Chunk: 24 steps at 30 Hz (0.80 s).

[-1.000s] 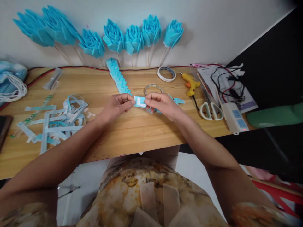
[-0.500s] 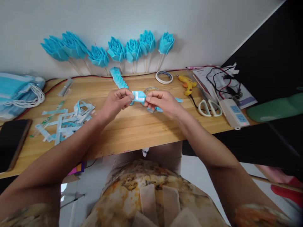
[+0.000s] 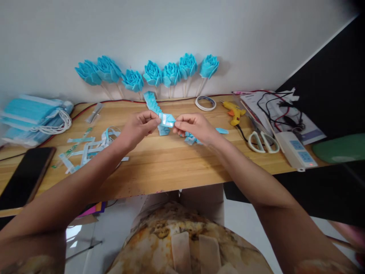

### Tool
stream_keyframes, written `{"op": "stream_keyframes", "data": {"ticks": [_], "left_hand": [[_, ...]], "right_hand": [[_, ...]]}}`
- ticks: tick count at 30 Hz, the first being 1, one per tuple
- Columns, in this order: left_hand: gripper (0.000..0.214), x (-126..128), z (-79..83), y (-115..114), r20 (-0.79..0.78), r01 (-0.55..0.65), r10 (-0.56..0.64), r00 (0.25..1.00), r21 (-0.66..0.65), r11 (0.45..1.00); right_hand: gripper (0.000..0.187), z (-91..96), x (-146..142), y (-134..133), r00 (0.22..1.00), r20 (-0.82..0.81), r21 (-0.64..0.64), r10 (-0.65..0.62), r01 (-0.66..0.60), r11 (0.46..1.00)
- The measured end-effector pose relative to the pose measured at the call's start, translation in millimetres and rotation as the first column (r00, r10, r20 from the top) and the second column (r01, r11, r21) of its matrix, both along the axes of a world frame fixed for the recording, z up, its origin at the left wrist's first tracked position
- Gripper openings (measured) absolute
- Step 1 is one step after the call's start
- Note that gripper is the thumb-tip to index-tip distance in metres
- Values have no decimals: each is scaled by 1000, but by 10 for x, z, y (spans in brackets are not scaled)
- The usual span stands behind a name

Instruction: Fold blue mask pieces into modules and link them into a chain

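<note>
A small folded piece of blue fabric (image 3: 167, 120) with white tape strips on it is stretched between my two hands over the table. My left hand (image 3: 142, 125) pinches its left edge between thumb and fingers. Its pointed right end is pinched by my right hand (image 3: 194, 126). Behind and below it lies a row of overlapping folded blue pieces (image 3: 152, 102). More blue scraps (image 3: 191, 137) rest on the wood beside my right hand, partly covered by it.
Several blue fabric flowers (image 3: 152, 73) on sticks lean on the wall. Around the table (image 3: 159, 171) are a tape roll (image 3: 205, 103), yellow glue gun (image 3: 233, 111), scissors (image 3: 262, 142), power strip (image 3: 299, 150), face masks (image 3: 31, 114), phone (image 3: 27, 175) and cut strips (image 3: 91, 146).
The whole view has shifted, so table and flowers appear lower and further right. Both hands keep their pinch on the folded blue piece, which looks slightly tilted now.
</note>
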<state>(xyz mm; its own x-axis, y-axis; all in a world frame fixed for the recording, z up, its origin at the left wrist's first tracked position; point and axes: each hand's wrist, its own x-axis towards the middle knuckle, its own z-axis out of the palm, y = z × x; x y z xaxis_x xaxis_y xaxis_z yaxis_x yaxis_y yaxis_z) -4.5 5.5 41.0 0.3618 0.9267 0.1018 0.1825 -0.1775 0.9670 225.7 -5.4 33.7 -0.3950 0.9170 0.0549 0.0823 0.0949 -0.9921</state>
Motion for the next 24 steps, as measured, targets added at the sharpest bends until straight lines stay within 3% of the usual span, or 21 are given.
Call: {"op": "stream_keyframes", "data": {"ticks": [6, 14, 19, 24], "left_hand": [[21, -59, -17, 70, 11, -47, 47, 999, -21, 999], [21, -127, -233, 38, 83, -109, 113, 990, -58, 992], [21, -75, -265, -63, 36, -79, 82, 996, -71, 994], [19, 3, -264, -121, -36, -9, 8, 999, -39, 999]], "right_hand": [[21, -19, -57, 137, 1000, -20, 23, 7, -7, 1000], [35, -207, -120, 169, 990, -137, -126, 21, -38, 991], [45, -256, -133, 118, 998, -54, -80, 44, -48, 996], [40, -219, -163, 31, 997, 76, -16, -14, 15, 1000]]}}
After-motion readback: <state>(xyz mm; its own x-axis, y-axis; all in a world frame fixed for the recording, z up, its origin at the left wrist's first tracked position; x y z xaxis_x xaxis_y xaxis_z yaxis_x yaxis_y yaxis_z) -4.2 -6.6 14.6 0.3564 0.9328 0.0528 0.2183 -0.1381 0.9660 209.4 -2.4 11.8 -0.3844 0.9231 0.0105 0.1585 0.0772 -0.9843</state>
